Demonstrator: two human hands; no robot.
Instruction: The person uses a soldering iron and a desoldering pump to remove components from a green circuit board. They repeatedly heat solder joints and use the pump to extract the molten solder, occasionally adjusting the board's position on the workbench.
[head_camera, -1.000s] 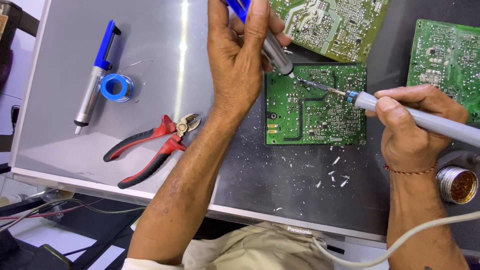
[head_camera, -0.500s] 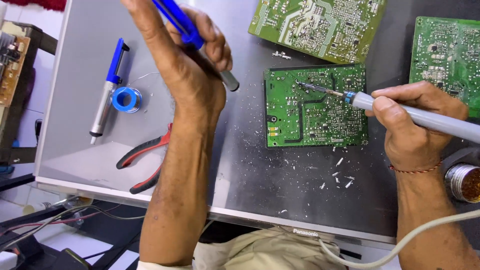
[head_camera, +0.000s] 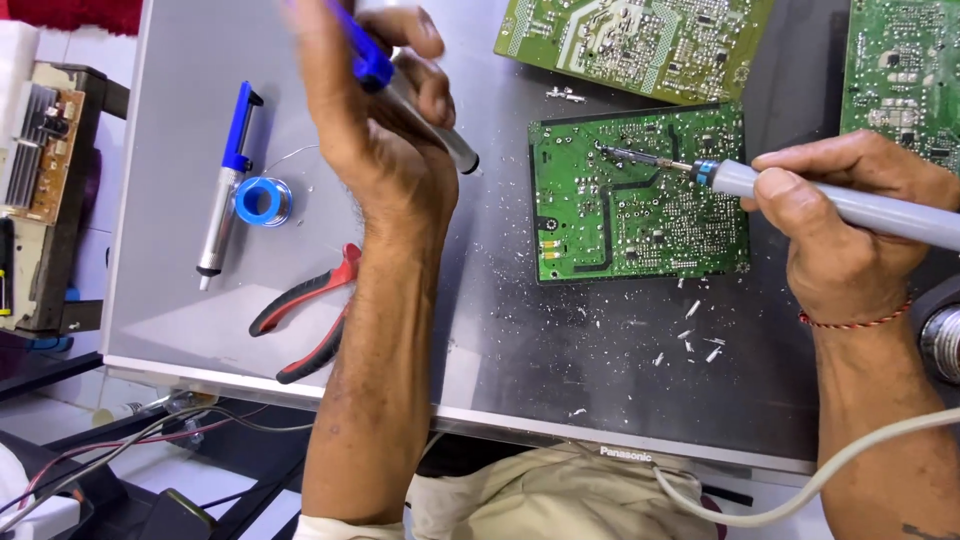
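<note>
Resting flat on a grey metal worktop (head_camera: 560, 350), a square green printed circuit board (head_camera: 640, 195) is touched by the tip of a grey-handled soldering iron (head_camera: 800, 195), gripped closed-fingered in the right hand (head_camera: 850, 225); its long axis points left. A blue-and-silver desoldering pump (head_camera: 410, 95), nozzle aimed down-right beyond the fingertips, is clenched in the raised left hand (head_camera: 385, 130).

Your left arm (head_camera: 375, 340) hides part of the red pliers (head_camera: 305, 310). The picture's edge cuts off the grey soldering iron (head_camera: 840, 205) handle.
</note>
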